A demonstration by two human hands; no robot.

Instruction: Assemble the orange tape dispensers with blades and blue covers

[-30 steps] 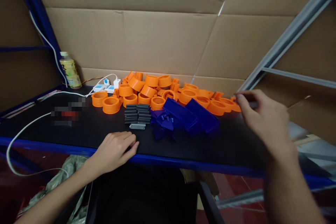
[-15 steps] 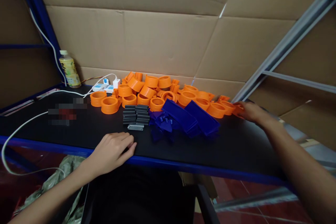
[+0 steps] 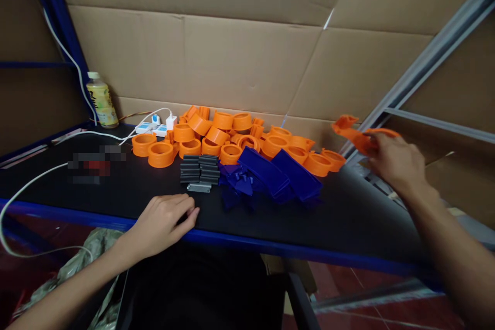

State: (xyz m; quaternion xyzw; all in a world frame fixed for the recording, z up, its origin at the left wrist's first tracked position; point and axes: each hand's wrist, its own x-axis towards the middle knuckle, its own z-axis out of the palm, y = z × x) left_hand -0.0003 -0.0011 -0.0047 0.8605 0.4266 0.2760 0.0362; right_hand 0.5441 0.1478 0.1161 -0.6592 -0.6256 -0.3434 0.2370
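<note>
My right hand (image 3: 396, 162) is closed on an orange plastic ring with a protruding tab (image 3: 350, 131), raised above the right end of the table; the fingers hide part of the ring. Palm down near the front edge rests my left hand (image 3: 166, 221), loosely bent, thumb apart from the fingers and nothing seen in it. Just beyond it lie a stack of dark grey ribbed pieces (image 3: 199, 167) and a small clear strip (image 3: 199, 187). A pile of orange rings (image 3: 224, 134) spreads along the back. Dark blue flat plastic pieces (image 3: 296, 172) overlap in front of it.
A yellow-labelled bottle (image 3: 102, 103) stands at the back left. Beside the orange pile is a white power strip (image 3: 145, 128) with plugs and a white cable (image 3: 23, 185) looping over the front edge. Cardboard (image 3: 247, 62) walls the back; a metal frame bar (image 3: 417, 62) slants at right.
My right hand has lifted an orange ring off the right end of the pile and moved it up and right. My left hand stays nearly in place.
</note>
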